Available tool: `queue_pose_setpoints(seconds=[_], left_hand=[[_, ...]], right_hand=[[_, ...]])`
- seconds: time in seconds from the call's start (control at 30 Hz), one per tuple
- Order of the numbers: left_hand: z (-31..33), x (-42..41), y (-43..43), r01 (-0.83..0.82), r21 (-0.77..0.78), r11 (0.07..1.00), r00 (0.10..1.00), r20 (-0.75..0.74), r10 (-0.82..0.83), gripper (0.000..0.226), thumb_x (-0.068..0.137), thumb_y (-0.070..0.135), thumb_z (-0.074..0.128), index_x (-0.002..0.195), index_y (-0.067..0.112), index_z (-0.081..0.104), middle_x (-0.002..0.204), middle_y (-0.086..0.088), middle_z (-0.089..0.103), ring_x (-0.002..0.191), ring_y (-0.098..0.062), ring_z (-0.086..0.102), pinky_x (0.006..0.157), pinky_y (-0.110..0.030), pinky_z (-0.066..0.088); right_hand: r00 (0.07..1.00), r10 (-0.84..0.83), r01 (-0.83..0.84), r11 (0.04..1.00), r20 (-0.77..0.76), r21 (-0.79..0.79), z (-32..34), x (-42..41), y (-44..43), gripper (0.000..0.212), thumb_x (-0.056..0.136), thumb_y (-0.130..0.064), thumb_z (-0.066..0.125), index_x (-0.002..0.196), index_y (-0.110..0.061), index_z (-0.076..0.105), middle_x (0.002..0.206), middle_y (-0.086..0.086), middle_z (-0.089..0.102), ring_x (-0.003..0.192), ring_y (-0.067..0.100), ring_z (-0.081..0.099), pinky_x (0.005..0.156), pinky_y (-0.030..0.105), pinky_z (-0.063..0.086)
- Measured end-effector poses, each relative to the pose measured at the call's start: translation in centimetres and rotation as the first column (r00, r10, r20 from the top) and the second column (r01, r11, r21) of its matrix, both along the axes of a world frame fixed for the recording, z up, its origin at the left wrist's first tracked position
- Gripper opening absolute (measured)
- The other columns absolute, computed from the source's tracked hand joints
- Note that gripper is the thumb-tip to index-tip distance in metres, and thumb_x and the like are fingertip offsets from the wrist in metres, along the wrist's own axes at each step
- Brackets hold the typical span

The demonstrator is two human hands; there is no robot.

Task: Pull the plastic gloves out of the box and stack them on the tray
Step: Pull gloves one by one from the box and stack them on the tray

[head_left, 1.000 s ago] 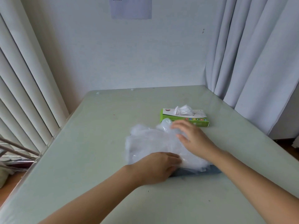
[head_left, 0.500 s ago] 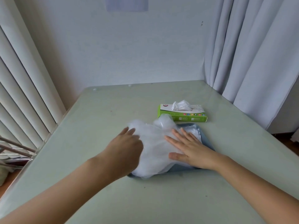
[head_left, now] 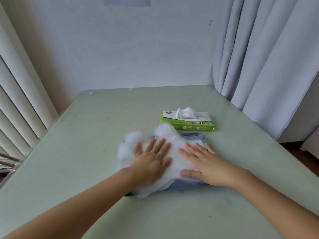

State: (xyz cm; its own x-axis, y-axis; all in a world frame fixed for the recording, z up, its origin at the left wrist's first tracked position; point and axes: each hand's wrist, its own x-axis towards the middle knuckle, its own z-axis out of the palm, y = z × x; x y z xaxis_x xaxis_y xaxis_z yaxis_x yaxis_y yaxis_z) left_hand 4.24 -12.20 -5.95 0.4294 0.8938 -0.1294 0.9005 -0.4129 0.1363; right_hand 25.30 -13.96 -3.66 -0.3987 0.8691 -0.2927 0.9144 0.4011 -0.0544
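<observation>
A pale green table carries the whole job. Near its middle sits a blue tray, heaped with a puffy mound of clear plastic gloves that spills over the tray's left and near edges. Both hands lie flat on the mound with fingers straight and spread, the left hand on its left half and the right hand on its right. They are a little apart and grip nothing, apparently pressing the heap down. Just beyond the tray lies the green-and-white box, the next glove poking up through the slot in its top.

The likely trouble is the springy film. Once the palms lift, trapped air could puff the mound up, and the overhanging gloves could slide onto the table. The thin film may also cling to the palms and come away with them. With no hand steadying the light box, a hard tug could drag it along or bring out several gloves at once.

The print on the box is too small to read: a reddish emblem on the white top and a row of coloured icons on the green side. A sheet of paper high on the wall is cut off by the frame, with nothing legible
</observation>
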Motion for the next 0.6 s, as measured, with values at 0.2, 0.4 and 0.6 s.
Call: queue_pose_setpoints(seconds=[0.2,0.4,0.6], left_hand=[[1.8,-0.5,0.4,-0.002,-0.119,0.993,0.999,-0.054,-0.005,0.067,0.098,0.055,0.026,0.153,0.029,-0.003,0.160,0.004,-0.010,0.147,-0.019,-0.010,0.116,-0.056,-0.002],[7.4,0.6,4.3,-0.103,0.033,0.994,0.942,0.323,0.087,0.039,0.093,0.041,0.055,0.127,0.023,0.058,0.132,0.005,0.058,0.118,-0.013,0.053,0.092,-0.018,0.036],[8.0,2.5,11.4,-0.149,0.009,0.989,0.869,0.479,0.127,0.035,0.090,0.027,0.062,0.124,0.019,0.060,0.124,0.005,0.062,0.114,-0.010,0.054,0.084,-0.014,0.034]], right_hand=[[0.995,-0.092,0.095,0.989,-0.027,0.115,5.3,3.9,0.6,0.040,0.092,-0.053,0.049,0.122,-0.028,0.060,0.118,-0.002,0.064,0.116,0.014,0.052,0.092,0.025,0.036],[0.928,-0.120,0.234,0.924,-0.353,0.303,7.7,4.8,6.1,0.021,0.087,-0.027,0.067,0.107,-0.030,0.071,0.101,-0.008,0.070,0.082,0.003,0.059,0.075,0.013,0.042],[0.871,-0.048,0.233,0.916,-0.489,0.325,5.1,2.1,12.4,0.024,0.091,-0.007,0.058,0.107,-0.017,0.073,0.103,0.001,0.071,0.078,0.007,0.055,0.064,0.011,0.034]])
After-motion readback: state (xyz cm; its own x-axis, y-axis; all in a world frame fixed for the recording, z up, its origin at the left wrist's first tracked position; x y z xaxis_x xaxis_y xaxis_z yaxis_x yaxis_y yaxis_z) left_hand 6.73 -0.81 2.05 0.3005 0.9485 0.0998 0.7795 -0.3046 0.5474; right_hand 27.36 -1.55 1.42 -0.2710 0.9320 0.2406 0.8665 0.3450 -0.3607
